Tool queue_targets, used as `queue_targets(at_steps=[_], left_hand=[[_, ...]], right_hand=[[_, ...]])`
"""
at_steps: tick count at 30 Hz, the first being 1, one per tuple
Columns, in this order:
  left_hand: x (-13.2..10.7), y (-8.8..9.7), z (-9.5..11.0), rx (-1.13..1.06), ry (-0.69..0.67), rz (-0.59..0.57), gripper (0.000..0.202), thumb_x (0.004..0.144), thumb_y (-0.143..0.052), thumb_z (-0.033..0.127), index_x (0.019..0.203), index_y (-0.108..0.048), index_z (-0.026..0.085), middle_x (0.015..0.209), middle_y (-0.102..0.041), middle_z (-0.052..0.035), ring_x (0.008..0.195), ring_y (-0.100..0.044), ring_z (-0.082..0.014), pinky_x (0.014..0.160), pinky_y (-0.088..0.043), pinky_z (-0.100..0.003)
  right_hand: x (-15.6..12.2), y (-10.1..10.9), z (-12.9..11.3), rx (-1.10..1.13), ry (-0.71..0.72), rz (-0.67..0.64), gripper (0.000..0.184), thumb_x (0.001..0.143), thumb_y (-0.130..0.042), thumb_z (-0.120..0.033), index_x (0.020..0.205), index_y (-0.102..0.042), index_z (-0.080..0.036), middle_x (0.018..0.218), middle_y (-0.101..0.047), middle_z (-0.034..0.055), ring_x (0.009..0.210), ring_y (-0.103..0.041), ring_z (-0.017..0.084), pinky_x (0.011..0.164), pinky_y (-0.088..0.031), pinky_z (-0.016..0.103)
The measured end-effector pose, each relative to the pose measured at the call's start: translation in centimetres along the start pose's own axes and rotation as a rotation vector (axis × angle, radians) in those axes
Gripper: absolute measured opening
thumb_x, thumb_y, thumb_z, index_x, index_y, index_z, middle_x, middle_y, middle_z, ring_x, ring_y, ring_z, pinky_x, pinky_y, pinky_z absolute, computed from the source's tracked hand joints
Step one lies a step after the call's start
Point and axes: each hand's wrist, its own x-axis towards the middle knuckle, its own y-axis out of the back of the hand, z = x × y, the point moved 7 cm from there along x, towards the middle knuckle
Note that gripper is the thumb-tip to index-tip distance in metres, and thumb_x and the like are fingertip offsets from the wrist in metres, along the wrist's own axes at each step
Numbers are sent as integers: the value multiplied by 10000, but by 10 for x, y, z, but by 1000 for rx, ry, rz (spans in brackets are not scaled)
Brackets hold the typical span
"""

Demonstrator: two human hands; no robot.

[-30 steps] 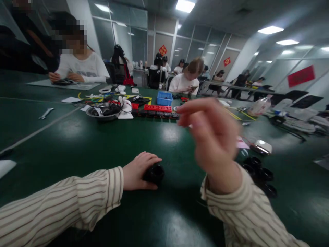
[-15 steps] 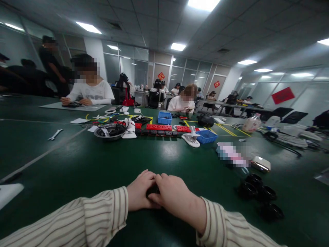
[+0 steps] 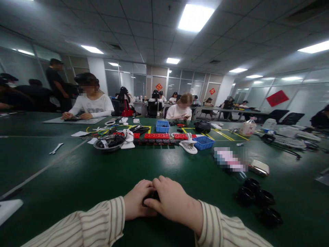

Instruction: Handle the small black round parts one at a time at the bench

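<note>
My left hand [image 3: 137,200] is closed around one side of a dark, shiny black object [image 3: 151,196] just above or on the green table. From the other side my right hand [image 3: 172,202] grips it too, thumb in front and fingers over the top. Most of the object is covered by the hands, so its kind cannot be made out. To the right of my right hand stand several black, hollow, ring-like parts [image 3: 266,197].
Across the green table [image 3: 102,175] lie a wrench [image 3: 56,148], a metal bowl of cables [image 3: 108,145], a red-and-black strip [image 3: 156,139], a white clamp stand [image 3: 189,145] and blue bins [image 3: 204,142]. A white-and-gold case [image 3: 259,167] lies right. People sit beyond.
The view has tilted up a little, so the hands and table sit lower in the picture. Both hands keep their hold on the black object, with little visible change in grip.
</note>
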Motion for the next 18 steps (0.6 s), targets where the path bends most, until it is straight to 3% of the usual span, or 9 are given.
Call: queue_targets(at_steps=[2,4,7,10,14,16,18], left_hand=[[0,0,-1,22,19,-14,436,606,-747,336,1002,-596,231,1037,-531,-39,958,-472,-251,867,-404,-393],[0,0,-2,17,34,-8,399,608,-745,328,960,-601,209,1019,-531,-47,950,-472,-245,862,-408,-387],[-1,0,-2,-1,33,-13,398,640,-726,358,980,-591,201,1033,-524,-54,965,-469,-246,875,-403,-394],[0,0,0,14,20,-25,401,651,-714,394,983,-591,205,1033,-521,-54,966,-471,-249,875,-404,-402],[0,-3,0,29,13,-18,415,647,-706,416,983,-589,202,1018,-534,-57,947,-488,-250,867,-414,-407],[-3,-6,-1,20,-6,2,535,645,-688,499,1080,-555,216,1079,-530,-67,1001,-480,-273,911,-386,-442],[-6,1,-3,-32,-36,103,764,639,-605,664,1242,-435,226,1230,-460,-96,1135,-407,-323,978,-316,-497]], right_hand=[[2,-7,7,-42,-92,-50,411,826,-481,-521,949,-573,-140,860,-591,91,755,-578,217,660,-460,319],[3,-10,6,-81,-62,-91,385,824,-504,-478,966,-584,-129,850,-600,95,750,-587,216,652,-462,305],[-1,-6,-6,-126,150,-101,302,797,-558,-328,1034,-577,-142,960,-587,99,810,-570,216,678,-462,302],[-9,-4,-17,-169,353,-142,238,752,-588,-225,986,-617,-196,1037,-557,80,878,-530,219,715,-453,316],[-12,-4,-22,-136,416,-192,208,733,-614,-203,938,-646,-215,1025,-562,62,987,-485,233,901,-380,431],[-11,8,-23,-66,423,-144,237,747,-613,-212,982,-632,-232,1067,-556,47,1039,-469,229,987,-283,503],[-12,35,-20,9,402,-23,279,770,-602,-212,1048,-600,-232,1121,-540,44,1071,-463,221,1014,-240,528]])
